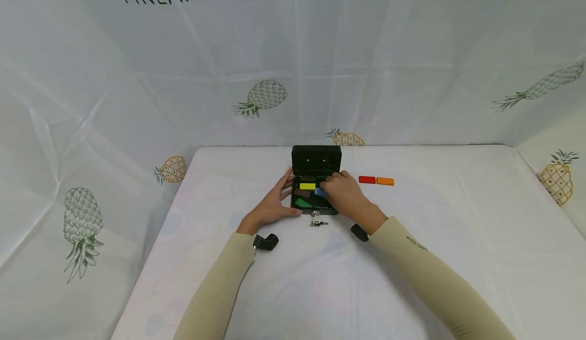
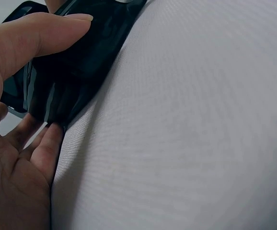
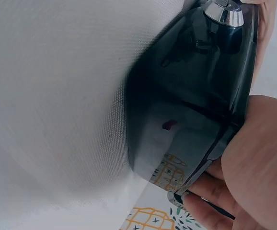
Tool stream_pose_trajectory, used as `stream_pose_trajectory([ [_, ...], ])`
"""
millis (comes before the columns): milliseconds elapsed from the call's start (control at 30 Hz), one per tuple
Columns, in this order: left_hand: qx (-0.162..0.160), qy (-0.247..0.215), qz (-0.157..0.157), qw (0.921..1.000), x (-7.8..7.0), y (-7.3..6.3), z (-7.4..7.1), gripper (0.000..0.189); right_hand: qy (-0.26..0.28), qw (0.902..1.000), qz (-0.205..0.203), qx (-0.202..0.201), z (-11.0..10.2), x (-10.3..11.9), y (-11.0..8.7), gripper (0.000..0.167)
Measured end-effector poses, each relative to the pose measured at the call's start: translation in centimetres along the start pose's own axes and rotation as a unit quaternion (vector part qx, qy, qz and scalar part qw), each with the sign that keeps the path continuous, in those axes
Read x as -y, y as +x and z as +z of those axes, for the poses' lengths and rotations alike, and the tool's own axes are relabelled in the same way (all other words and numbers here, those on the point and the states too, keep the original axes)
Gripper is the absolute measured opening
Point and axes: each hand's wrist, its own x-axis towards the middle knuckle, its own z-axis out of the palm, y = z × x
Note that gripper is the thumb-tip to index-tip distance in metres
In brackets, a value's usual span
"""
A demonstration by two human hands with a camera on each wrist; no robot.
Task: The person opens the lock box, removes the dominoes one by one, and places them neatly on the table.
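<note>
A black metal cash box [image 1: 316,210] stands on the table with its lid [image 1: 316,157] raised at the back. My left hand [image 1: 273,203] holds the box's left side, thumb at the front corner and fingers along the wall; the left wrist view shows the thumb [image 2: 57,36] over the dark front. Above the box's right part, my right hand [image 1: 344,193] bends its fingers down and holds a blue block [image 1: 320,192], whose right end is hidden. Inside the box lie a yellow block [image 1: 308,187], a brown block [image 1: 302,193] and a green block [image 1: 303,203].
Right of the box, a red block [image 1: 367,179] and an orange block [image 1: 385,181] lie end to end. Keys [image 1: 317,223] hang at the lock [image 3: 225,13] on the box's front. A pineapple-print sheet [image 1: 366,50] hangs behind the white-covered table [image 1: 297,289].
</note>
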Motion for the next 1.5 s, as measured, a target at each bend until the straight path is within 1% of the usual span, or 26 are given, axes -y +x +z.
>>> stream_pose_trajectory([
  [167, -0.002, 0.005, 0.002, 1.0, 0.1, 0.1, 0.1, 0.124, 0.008, 0.9998, -0.005, -0.019, 0.1, -0.2, -0.3, 0.019],
  [267, -0.003, 0.007, 0.001, 1.0, 0.0, 0.0, 0.1, 0.125, 0.024, 0.999, -0.008, -0.037, -0.2, -0.4, -0.6, 0.018],
  [533, -0.003, 0.002, -0.001, 1.0, -0.3, -0.1, 0.1, 0.125, 0.059, 0.9943, -0.006, -0.089, -1.7, -1.3, -2.1, 0.022],
  [733, -0.003, 0.002, -0.002, 1.0, -0.2, 0.0, 0.1, 0.125, 0.076, 0.9905, 0.013, -0.114, -2.5, -2.9, -3.8, 0.028],
  [900, -0.004, 0.005, -0.01, 0.9999, -0.1, 0.0, 0.1, 0.125, 0.077, 0.9879, 0.031, -0.131, -2.3, -4.8, -5.2, 0.027],
  [1033, -0.004, 0.005, -0.014, 0.9999, -0.2, 0.0, 0.2, 0.126, 0.082, 0.9872, 0.048, -0.128, -1.7, -6.3, -6.3, 0.028],
  [1233, -0.005, 0.006, -0.009, 0.9999, -0.1, 0.0, 0.2, 0.125, 0.085, 0.9885, 0.07, -0.104, -0.8, -7.6, -7.5, 0.03],
  [1367, -0.007, 0.006, -0.007, 0.9999, -0.1, 0.0, 0.2, 0.125, 0.08, 0.9898, 0.083, -0.084, -0.3, -8.2, -7.9, 0.034],
  [1500, -0.008, 0.004, -0.008, 0.9999, -0.2, 0.0, 0.2, 0.124, 0.075, 0.9911, 0.087, -0.068, 0.0, -8.7, -7.9, 0.034],
])
